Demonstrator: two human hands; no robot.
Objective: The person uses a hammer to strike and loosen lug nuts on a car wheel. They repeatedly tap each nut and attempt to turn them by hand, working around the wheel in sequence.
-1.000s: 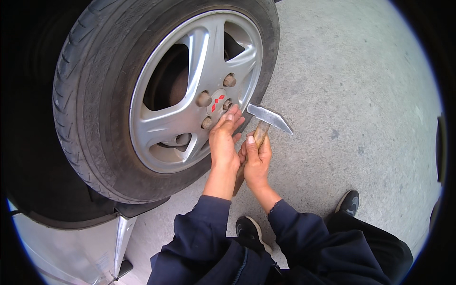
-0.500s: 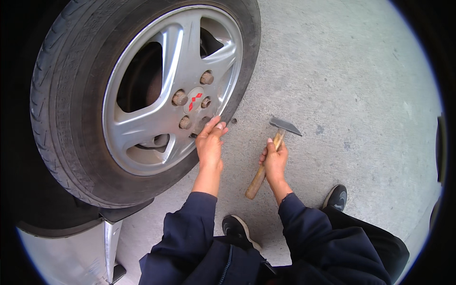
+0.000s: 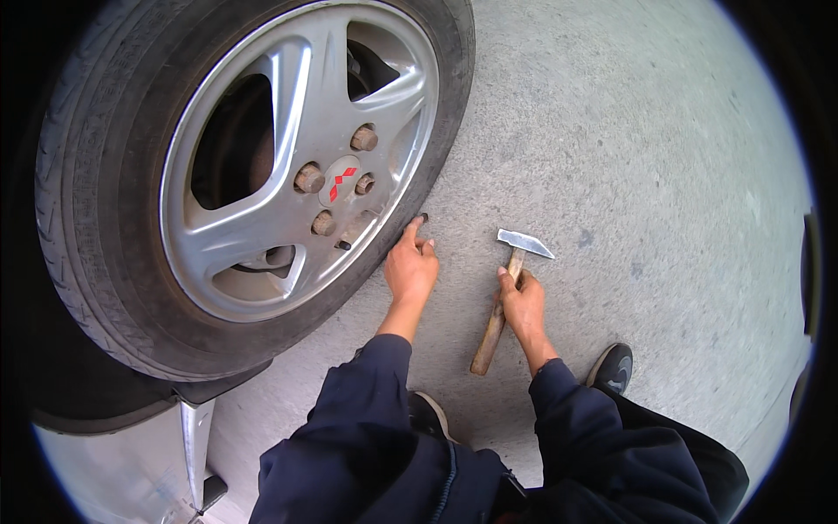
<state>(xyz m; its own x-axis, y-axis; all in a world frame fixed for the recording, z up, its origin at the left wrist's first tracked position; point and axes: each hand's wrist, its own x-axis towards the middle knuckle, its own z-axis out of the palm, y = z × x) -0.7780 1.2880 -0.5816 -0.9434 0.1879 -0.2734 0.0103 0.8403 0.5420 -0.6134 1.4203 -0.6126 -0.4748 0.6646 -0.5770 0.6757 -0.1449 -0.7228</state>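
A hammer (image 3: 491,336) with a pale wooden handle and a grey metal head is held by my right hand (image 3: 525,307), fingers wrapped round the upper handle. Its head points away from me above the concrete. My left hand (image 3: 410,272) is beside the tyre (image 3: 105,201), index finger stretched out and the other fingers loosely bent. That fingertip is at a small dark piece (image 3: 424,218) by the tyre's edge; whether it touches cannot be made out. The silver alloy wheel (image 3: 297,113) bears several rusty lug nuts (image 3: 309,178) round a red-marked centre cap (image 3: 340,182).
A black valve stem (image 3: 345,245) sticks out near the rim's lower edge. Part of a light car body panel (image 3: 113,463) curves in at the lower left. My dark shoe (image 3: 613,368) stands at the right on grey concrete (image 3: 663,201).
My left hand has moved off the wheel's rim, rightward to the small dark piece. The hammer has shifted slightly nearer and turned, its head now catching light. The view has shifted a little.
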